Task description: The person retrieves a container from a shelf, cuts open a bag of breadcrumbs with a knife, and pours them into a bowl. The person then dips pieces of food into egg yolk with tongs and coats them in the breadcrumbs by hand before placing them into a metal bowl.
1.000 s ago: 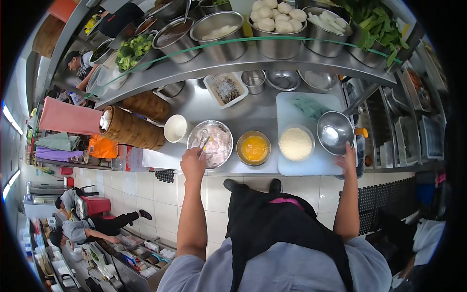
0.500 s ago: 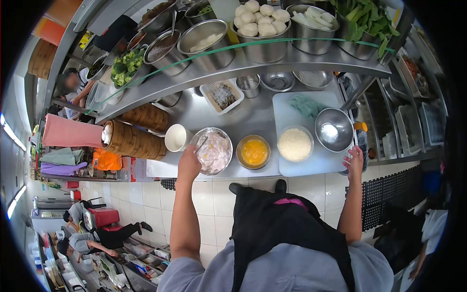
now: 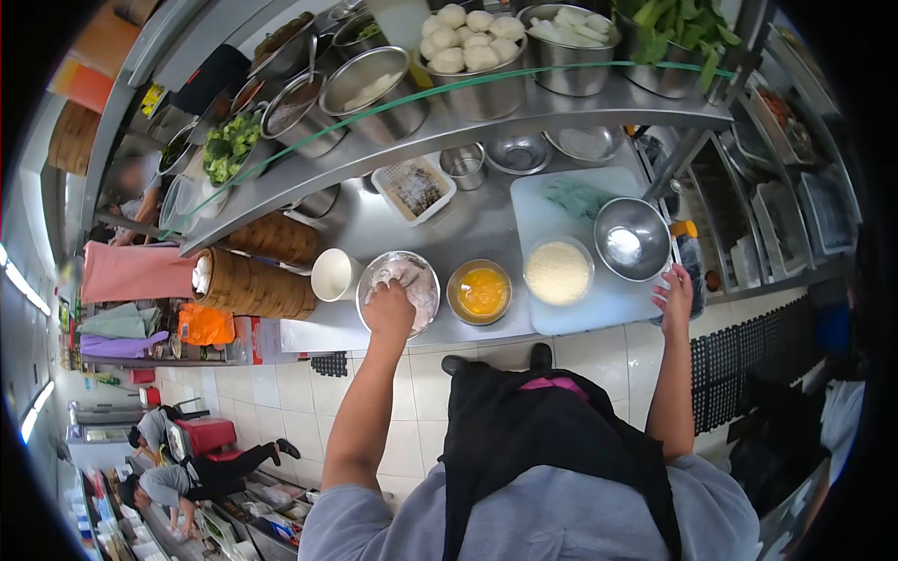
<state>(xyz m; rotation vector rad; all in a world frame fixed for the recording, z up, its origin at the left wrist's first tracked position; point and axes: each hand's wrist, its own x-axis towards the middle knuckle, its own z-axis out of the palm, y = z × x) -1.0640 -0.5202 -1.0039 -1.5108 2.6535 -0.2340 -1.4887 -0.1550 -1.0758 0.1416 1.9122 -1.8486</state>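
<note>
My left hand (image 3: 389, 309) is over the left part of a metal bowl of pale pink, floury pieces (image 3: 421, 294), its fingers bent down into it; what they hold is hidden. My right hand (image 3: 673, 295) hangs at the right edge of the cutting board (image 3: 599, 313), fingers apart and empty, just below an empty metal bowl (image 3: 633, 239). Between the hands stand a bowl of beaten egg with yolks (image 3: 479, 292) and a bowl of pale crumbs (image 3: 557, 272). A white cup (image 3: 336, 275) stands left of the floury bowl.
Bamboo steamers (image 3: 257, 284) stand at the left. Behind the bowls are a white basket (image 3: 413, 190) and a green cloth (image 3: 580, 199). A shelf (image 3: 449, 137) with metal pots of food crosses above. Co-workers are at the far left and lower left (image 3: 168, 483).
My left hand has moved right, further over the floury bowl, and the utensil seen in it earlier no longer shows. My right hand has come away from the empty bowl's rim.
</note>
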